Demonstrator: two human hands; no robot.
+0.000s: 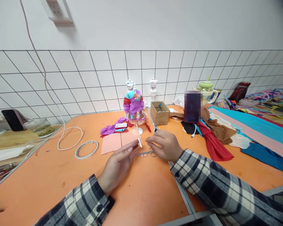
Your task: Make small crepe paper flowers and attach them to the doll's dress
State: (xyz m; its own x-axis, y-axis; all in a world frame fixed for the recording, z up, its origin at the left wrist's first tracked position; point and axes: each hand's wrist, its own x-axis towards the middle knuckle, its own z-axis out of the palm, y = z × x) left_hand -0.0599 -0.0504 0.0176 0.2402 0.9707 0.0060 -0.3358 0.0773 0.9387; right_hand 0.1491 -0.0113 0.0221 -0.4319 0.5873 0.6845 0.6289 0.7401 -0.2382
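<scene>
My left hand (119,161) is raised above the orange table with its fingers stretched out. At its index fingertip sits a narrow white strip (140,143), which looks stuck there rather than gripped. Just to the right, my right hand (166,145) has thumb and index finger bent close together, apart from the strip; anything between them is too small to make out. Small scissors (146,153) lie under the hands beside pink scraps (143,155). Behind my right knuckles shows part of a grey metallic thing (156,128). Pink paper or cloth (111,142) lies beyond my left hand.
A doll-sized dress form (135,108) in a purple dress stands at the back, with a bare form (153,86) and cardboard box (159,113) nearby. A tape roll (86,149) and white cable (70,127) lie left. Fabric pieces (212,141) and a dark phone (192,106) are right.
</scene>
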